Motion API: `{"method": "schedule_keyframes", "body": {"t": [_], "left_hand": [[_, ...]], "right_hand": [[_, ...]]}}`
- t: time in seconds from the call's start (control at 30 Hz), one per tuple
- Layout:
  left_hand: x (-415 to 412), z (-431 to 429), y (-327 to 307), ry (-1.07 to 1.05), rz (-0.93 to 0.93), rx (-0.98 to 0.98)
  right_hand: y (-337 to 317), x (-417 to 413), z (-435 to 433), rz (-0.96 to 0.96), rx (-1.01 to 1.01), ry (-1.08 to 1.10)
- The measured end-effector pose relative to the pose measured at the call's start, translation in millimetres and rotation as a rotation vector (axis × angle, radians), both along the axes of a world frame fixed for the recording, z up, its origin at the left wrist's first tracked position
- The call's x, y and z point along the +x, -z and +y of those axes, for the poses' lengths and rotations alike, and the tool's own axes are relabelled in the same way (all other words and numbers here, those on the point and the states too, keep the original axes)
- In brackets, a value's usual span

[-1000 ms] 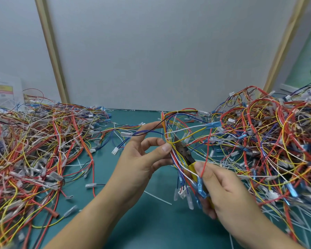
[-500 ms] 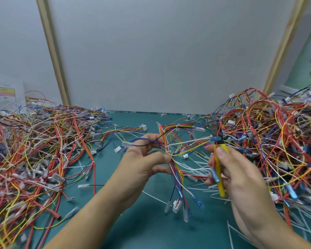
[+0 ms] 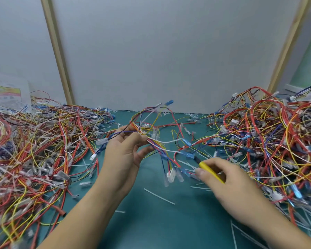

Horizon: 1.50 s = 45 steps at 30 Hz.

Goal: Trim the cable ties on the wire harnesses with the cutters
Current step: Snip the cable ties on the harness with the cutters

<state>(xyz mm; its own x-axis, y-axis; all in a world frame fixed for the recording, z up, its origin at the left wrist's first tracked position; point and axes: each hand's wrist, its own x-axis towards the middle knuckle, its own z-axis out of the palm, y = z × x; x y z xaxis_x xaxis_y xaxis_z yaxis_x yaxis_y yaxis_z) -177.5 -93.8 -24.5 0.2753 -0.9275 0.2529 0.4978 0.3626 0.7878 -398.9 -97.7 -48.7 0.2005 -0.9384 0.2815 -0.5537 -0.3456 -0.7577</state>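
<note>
My left hand (image 3: 123,155) grips one wire harness (image 3: 157,139) of red, yellow, blue and white wires, raised above the green mat. Its white connectors (image 3: 170,175) and blue terminals dangle below the hand. My right hand (image 3: 224,184) holds the yellow-handled cutters (image 3: 207,168) low to the right of the harness. The dark jaws point up-left toward a blue terminal (image 3: 187,154). Whether the jaws touch any wire is blurred.
A big heap of harnesses (image 3: 34,150) covers the left of the green mat (image 3: 151,221), and another heap (image 3: 276,137) fills the right. Cut white tie ends (image 3: 159,196) lie scattered on the mat. A grey panel wall (image 3: 160,51) stands behind.
My right hand with the cutters has dropped from upright beside the harness to low on the right. My left hand has lifted and turned the harness, so its loops fan out upward.
</note>
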Motion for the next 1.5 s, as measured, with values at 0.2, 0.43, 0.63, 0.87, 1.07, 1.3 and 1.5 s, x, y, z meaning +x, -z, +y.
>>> {"method": "schedule_keyframes", "body": {"t": [0.2,0.43,0.63,0.87,1.07,1.3,1.5], "left_hand": [[-12.6,5.6,13.7,0.176,-0.445,-0.029],[-14.3,12.1,15.0,0.296,-0.776,-0.147],[-19.0,15.8,15.1,0.358,-0.938,-0.128],[-18.1,17.8,7.6,0.451,-0.835,-0.039],[-24.6,16.6,5.0,0.316,-0.583,0.085],[-25.8,16.2,6.6,0.290,-0.545,0.141],[-18.9,15.2,7.1,0.220,-0.592,0.048]], "right_hand": [[-13.8,-2.5,-6.8,-0.602,0.127,0.051],[-23.0,-1.0,3.8,-0.563,0.031,-0.116],[-15.3,8.4,12.2,-0.563,0.141,-0.211],[-18.1,6.2,10.3,-0.653,0.088,-0.182],[-10.9,10.5,13.9,-0.631,0.066,-0.178],[-15.5,12.1,19.2,-0.729,0.042,-0.237],[-24.1,-4.7,-0.4,-0.787,-0.088,0.108]]}}
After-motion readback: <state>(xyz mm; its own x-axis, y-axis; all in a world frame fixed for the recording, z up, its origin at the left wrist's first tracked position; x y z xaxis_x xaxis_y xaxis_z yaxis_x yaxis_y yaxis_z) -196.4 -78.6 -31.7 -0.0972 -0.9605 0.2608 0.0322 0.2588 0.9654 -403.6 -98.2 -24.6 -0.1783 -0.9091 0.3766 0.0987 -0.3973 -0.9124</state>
